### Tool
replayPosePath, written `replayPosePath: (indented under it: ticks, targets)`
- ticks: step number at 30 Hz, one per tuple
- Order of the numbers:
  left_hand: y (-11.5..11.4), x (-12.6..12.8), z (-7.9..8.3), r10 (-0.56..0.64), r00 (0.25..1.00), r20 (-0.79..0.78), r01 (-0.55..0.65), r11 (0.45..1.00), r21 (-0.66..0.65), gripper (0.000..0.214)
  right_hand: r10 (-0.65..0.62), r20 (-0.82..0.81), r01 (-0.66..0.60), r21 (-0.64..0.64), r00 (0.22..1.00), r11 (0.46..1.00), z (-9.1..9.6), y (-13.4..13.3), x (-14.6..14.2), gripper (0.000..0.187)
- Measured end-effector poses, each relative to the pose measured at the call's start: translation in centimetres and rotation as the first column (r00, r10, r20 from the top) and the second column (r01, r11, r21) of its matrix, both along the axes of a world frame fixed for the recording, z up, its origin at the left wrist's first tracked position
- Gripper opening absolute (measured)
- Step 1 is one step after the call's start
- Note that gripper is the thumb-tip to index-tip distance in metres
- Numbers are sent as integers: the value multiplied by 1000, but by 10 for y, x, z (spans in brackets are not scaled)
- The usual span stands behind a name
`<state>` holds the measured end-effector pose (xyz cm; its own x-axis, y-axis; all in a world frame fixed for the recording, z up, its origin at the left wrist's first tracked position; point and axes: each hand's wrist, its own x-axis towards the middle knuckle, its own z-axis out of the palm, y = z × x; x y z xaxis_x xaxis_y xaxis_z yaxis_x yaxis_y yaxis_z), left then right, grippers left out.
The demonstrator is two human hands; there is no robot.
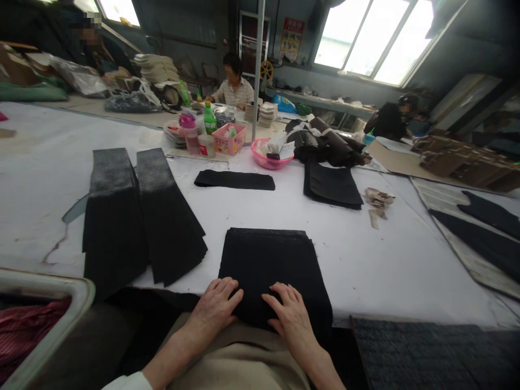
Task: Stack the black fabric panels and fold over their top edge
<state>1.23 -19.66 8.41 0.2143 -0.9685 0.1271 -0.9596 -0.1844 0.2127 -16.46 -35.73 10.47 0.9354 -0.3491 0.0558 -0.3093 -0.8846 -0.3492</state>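
A stack of black fabric pieces [268, 254] lies on the white table in front of me, its near end reaching over the table edge. My left hand [219, 302] rests on the stack's near left edge, fingers stretched out and thumb apart. On the near right part of the same stack lies my right hand [287, 311], with its fingers spread and holding nothing. Whether the thumbs reach under the cloth is hard to see. Beyond the stack is a folded black strip [235, 180], and farther right a smaller pile of black pieces [332, 185].
Two long black strip stacks [116, 216] lie left. A pink basket [271, 161], a pink box [229, 142] and a green bottle [209, 119] stand behind, near a metal pole [258, 70]. A white-rimmed bin [87, 295] is at lower left. Several people sit farther back.
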Motion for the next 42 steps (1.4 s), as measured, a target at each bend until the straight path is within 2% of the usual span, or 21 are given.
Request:
replayPosePath:
  ticks: [3,6,9,13,16,20,24,27,34,39,42]
  targets:
    - [6,-5,-2,-14,999,30,15,1000,-24,62,-45,14,45,-5,999,999,-4,6,-12,62]
    - [12,-12,-5,-26,999,44,28,998,-52,49,-65,27,65,-10,998,998,-8,13,-23,49]
    - [17,-18,-9,-32,999,32,35,995,-95,39,-82,32,82,5,996,997,-12,19,-34,43]
    - [21,-17,-3,-65,998,-21,59,978,-201,26,-86,66,81,81,994,993,3,10,-35,26]
    - [18,-7,9,-72,997,-43,56,956,-287,20,-150,137,133,124,979,983,27,-13,-10,20]
    - [-1,23,24,20,988,-154,-49,981,-187,16,-102,118,92,90,988,992,47,-43,56,17]
    - [-30,57,31,157,982,-108,-163,985,-51,18,-15,59,16,-24,998,1000,37,-58,122,14]
    - [-45,74,31,210,976,-57,-210,978,5,19,20,50,-17,-64,999,998,22,-62,154,15]
    - [-56,93,23,223,972,-75,-222,975,18,16,21,35,-17,-114,999,993,-1,-68,182,15]
    - [-69,105,21,249,965,-78,-247,968,40,18,48,37,-45,-97,998,994,-3,-73,185,7]
    - [-76,110,22,266,960,-86,-261,964,55,20,57,45,-53,-89,997,995,-2,-75,185,8]
